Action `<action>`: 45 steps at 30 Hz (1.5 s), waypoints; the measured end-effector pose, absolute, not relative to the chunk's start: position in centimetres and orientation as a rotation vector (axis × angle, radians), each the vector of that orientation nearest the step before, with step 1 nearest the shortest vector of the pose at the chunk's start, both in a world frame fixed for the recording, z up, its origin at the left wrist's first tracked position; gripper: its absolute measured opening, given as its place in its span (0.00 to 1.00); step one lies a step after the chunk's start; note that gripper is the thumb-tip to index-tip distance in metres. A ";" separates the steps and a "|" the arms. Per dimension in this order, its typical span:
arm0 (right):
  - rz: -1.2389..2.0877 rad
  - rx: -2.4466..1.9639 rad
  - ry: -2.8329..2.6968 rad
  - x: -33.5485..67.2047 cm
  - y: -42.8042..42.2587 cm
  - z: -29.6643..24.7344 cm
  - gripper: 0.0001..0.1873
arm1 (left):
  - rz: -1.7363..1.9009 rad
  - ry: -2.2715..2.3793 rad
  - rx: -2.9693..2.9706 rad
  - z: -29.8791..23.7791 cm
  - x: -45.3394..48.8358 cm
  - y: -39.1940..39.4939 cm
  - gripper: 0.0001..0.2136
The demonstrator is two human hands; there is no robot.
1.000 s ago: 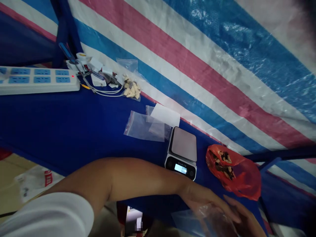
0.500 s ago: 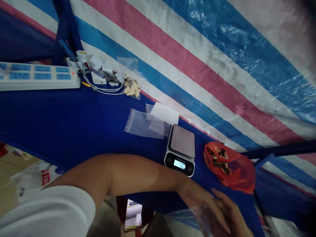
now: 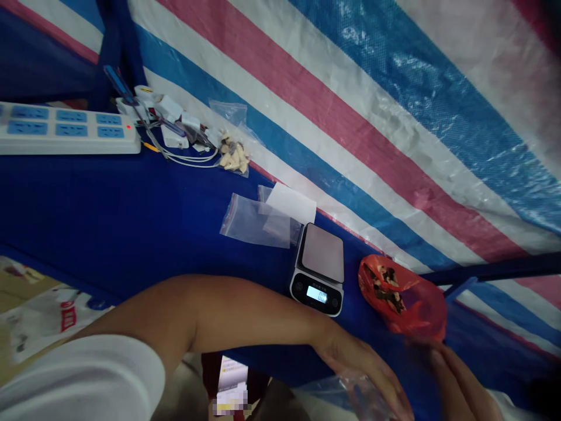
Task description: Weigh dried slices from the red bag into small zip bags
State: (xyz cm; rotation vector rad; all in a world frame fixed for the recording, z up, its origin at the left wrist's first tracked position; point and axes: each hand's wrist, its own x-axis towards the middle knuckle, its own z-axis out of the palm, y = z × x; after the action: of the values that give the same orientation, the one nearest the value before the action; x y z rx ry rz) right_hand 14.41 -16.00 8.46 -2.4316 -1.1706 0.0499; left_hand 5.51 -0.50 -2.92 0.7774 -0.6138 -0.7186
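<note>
My left hand (image 3: 362, 365) lies over a clear plastic bag (image 3: 346, 394) at the near edge of the blue tabletop (image 3: 131, 222), and its fingers touch the bag. My right hand (image 3: 460, 380) is open, just below a red plastic bag (image 3: 401, 298) holding dark brown pieces. Left of that bag stands a small digital kitchen scale (image 3: 318, 269) with a lit display and nothing on it. Beyond it lie flat clear zip bags (image 3: 252, 222), a white paper slip (image 3: 291, 203) and a small bag of pale pieces (image 3: 234, 153).
A white power strip (image 3: 65, 128) lies at the far left, beside white chargers (image 3: 169, 108), cables and a blue-handled screwdriver (image 3: 118, 85). A striped tarp (image 3: 350, 117) forms the far side. A dark blue metal bar (image 3: 495, 266) crosses at right. A white printed bag (image 3: 44, 316) lies on the floor.
My right hand has moved right, away from the clear bag, to just below the red bag. The view has shifted slightly.
</note>
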 end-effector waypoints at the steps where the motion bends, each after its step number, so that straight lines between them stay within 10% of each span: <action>1: 0.010 -2.508 -1.215 15.8 -14.8 8.4 0.22 | -0.745 -0.562 0.766 -2.5 5.1 -0.3 0.21; 45: 0.231 -2.393 -0.931 23.6 -1.4 6.2 0.22 | -0.771 -0.407 0.714 -3.2 6.1 -0.3 0.20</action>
State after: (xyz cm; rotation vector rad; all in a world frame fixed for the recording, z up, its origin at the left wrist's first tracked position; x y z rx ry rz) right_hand 23.63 -1.40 6.21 -2.3931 -0.9305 0.2310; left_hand 6.14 -0.26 -3.24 0.7142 -0.4070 -0.7710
